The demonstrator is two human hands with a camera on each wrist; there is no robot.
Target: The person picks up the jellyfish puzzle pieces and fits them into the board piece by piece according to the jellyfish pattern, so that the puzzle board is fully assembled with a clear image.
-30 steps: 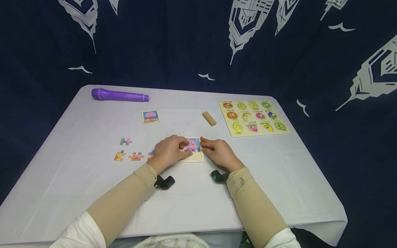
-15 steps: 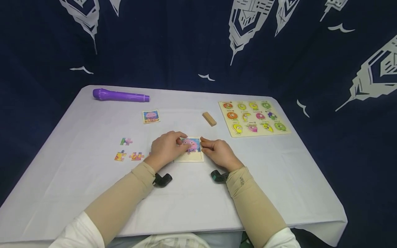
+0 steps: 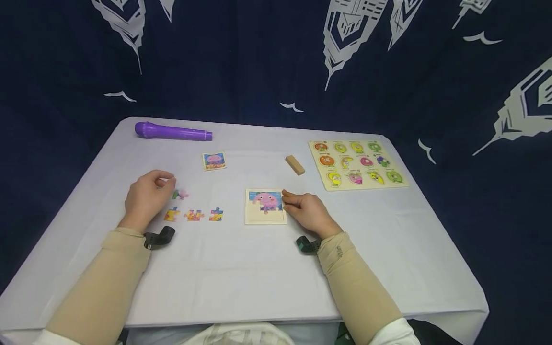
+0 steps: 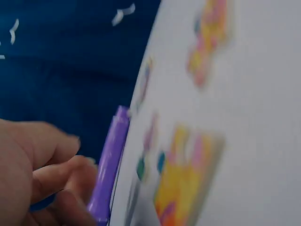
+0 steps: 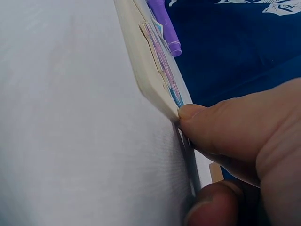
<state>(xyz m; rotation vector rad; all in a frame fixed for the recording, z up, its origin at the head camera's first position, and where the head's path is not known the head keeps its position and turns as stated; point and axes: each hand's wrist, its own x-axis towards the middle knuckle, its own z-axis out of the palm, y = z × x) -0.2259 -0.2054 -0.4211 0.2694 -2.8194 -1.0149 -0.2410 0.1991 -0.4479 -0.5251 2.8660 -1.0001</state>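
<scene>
A small wooden jigsaw tray (image 3: 266, 219) lies mid-table. Its upper part is filled with pieces of a pink cartoon figure on blue; the lower part shows bare wood. At its right edge, my right hand (image 3: 309, 214) pinches the rim, the thumb (image 5: 211, 125) against the corner in the right wrist view. My left hand (image 3: 148, 197) is at the left, fingers loosely bent, nothing seen between them. Beside it lies a pink-and-green jigsaw piece (image 3: 181, 194), partly covered. Below are a yellow piece (image 3: 171, 214), a pink-orange piece (image 3: 194, 215) and a blue-yellow piece (image 3: 216, 215).
A small picture card (image 3: 214, 161) lies behind the pieces. A purple toy microphone (image 3: 174, 132) is near the far left edge. To the right are a wooden block (image 3: 295, 165) and a fruit puzzle board (image 3: 358, 165). White cloth covers the table (image 3: 241, 278).
My left hand has left the jigsaw tray and moved left to the loose pieces, uncovering the tray and the blue-yellow piece. My right hand stays at the tray's right edge.
</scene>
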